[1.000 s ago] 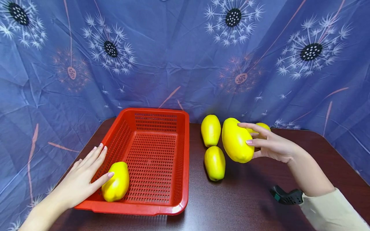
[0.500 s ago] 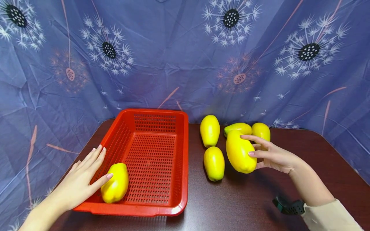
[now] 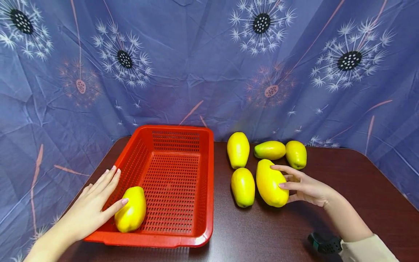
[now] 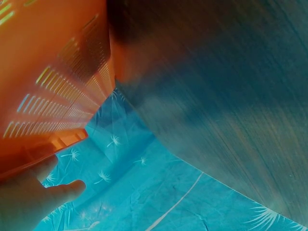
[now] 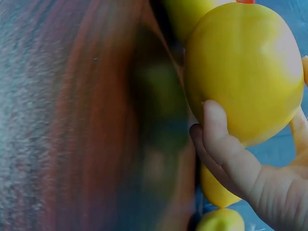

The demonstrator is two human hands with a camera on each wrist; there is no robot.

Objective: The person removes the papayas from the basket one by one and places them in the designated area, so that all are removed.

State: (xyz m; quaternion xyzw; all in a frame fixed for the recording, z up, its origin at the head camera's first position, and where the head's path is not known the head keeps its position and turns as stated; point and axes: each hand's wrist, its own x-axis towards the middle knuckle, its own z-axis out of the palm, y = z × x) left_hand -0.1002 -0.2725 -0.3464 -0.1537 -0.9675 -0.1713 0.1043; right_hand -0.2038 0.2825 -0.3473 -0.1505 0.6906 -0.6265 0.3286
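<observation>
In the head view my right hand holds a yellow papaya by its right side, low over the dark table; its shadow and the table lie close beneath in the right wrist view. The fingertips press against the smooth skin. My left hand lies with straight, spread fingers across the left rim of a red plastic basket. Inside the basket's near left corner rests another papaya, with the left thumb over its edge; whether they touch I cannot tell.
Several more papayas lie right of the basket: one at the back, one in front of it, one on its side and one farther right. A patterned blue cloth hangs behind the table.
My right hand has lowered the papaya toward the table, uncovering the two papayas behind it. The left hand keeps its place on the basket rim.
</observation>
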